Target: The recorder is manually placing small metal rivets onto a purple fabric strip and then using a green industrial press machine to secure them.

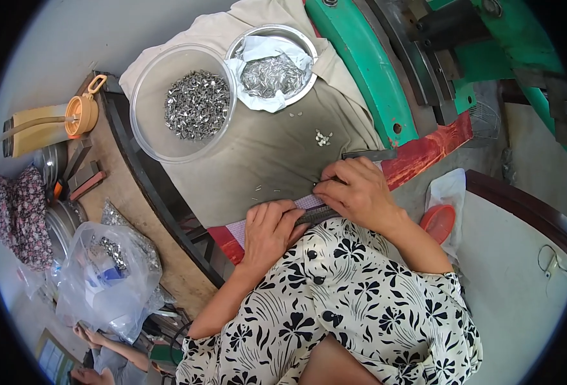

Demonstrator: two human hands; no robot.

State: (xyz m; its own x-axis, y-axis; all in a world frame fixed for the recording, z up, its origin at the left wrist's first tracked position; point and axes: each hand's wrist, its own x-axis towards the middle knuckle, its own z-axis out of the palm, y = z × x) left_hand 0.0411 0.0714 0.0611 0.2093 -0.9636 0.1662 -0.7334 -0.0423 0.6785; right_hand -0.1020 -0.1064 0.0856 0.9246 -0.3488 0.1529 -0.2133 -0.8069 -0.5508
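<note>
A long dark strip (pixel 317 215) lies along the near edge of the cloth-covered table, close to my body. My left hand (pixel 269 232) grips its left part with the fingers bent over it. Above its right part, my right hand (pixel 354 192) has thumb and fingertips pinched together. A tiny dark tip shows at that pinch, too small to name. Thin metal pins (pixel 277 190) lie on the cloth just beyond my left hand. Farther off is a little pile of small shiny pieces (pixel 323 138).
A clear plastic tub (pixel 138 122) of small metal parts and a metal bowl (pixel 312 51) of thin pins stand at the back. Green machinery (pixel 367 70) rises at the right. A side bench (pixel 113 173) holds bags and tools; another person (pixel 113 359) is at lower left.
</note>
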